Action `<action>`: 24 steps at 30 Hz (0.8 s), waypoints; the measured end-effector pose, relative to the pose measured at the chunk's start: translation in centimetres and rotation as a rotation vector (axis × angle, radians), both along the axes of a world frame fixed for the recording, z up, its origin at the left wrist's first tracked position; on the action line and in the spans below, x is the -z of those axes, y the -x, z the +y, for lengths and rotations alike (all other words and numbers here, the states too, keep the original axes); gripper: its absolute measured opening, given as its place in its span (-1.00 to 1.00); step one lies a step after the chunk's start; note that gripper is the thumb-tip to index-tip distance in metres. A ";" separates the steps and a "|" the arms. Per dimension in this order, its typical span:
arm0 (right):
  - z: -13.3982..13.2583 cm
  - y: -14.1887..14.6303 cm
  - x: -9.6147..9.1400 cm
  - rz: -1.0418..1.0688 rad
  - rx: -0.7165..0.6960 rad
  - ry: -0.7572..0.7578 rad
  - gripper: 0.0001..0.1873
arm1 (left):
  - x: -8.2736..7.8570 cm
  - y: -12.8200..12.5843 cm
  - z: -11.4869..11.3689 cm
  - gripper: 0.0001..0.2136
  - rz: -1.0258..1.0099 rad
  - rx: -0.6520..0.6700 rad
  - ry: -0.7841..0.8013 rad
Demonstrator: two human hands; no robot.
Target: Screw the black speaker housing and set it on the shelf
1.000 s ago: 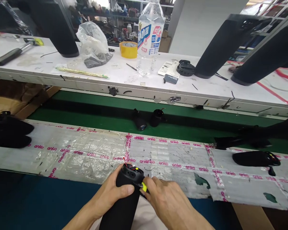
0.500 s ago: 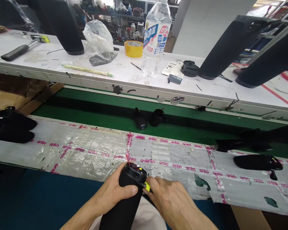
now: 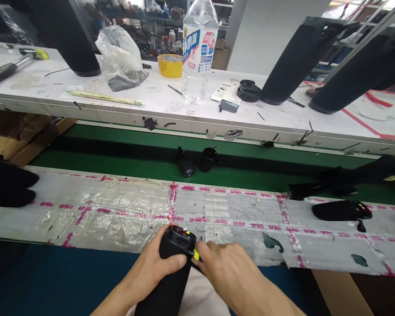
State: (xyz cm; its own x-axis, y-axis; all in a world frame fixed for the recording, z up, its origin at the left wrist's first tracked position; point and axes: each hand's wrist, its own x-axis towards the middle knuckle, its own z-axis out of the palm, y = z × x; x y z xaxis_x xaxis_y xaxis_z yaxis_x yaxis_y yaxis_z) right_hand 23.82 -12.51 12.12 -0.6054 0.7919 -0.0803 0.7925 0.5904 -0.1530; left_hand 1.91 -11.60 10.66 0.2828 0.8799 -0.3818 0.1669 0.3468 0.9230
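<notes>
While a taped white bench is fronting a green conveyor in a cluttered workshop, the left hand is wrapping the black cylinder at the near edge and the right hand is pinching a yellow piece at its rim. Compared with a moment ago, the view is sitting slightly lower and the grips are staying unchanged. Behind, a water bottle is holding a little clear liquid beside a plastic bag containing something dark.

We read "anko" in pink, repeated along the strips of tape covering the near tabletop. The clear bottle on the far tabletop carries a blue and white label with large Chinese characters we cannot make out; other print is too small to read.
</notes>
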 end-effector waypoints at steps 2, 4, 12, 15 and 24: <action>0.1 -0.3 0.2 0.273 0.104 0.130 -0.95 | 0.1 0.1 0.3 -0.41 -0.125 0.010 0.030; 0.0 -0.7 0.7 0.439 0.173 0.190 -0.94 | 0.2 0.2 0.5 -0.41 -0.188 0.019 0.052; 0.5 0.0 2.3 0.169 0.050 -0.070 -0.70 | 0.4 0.4 1.2 -0.40 -0.144 0.044 0.015; 0.7 0.1 2.2 0.149 0.026 -0.160 -0.63 | 0.0 0.3 1.4 -0.41 -0.123 0.061 0.004; 0.4 0.4 1.7 0.157 0.041 -0.282 -0.57 | -0.5 0.6 1.3 -0.30 -0.070 0.016 -0.022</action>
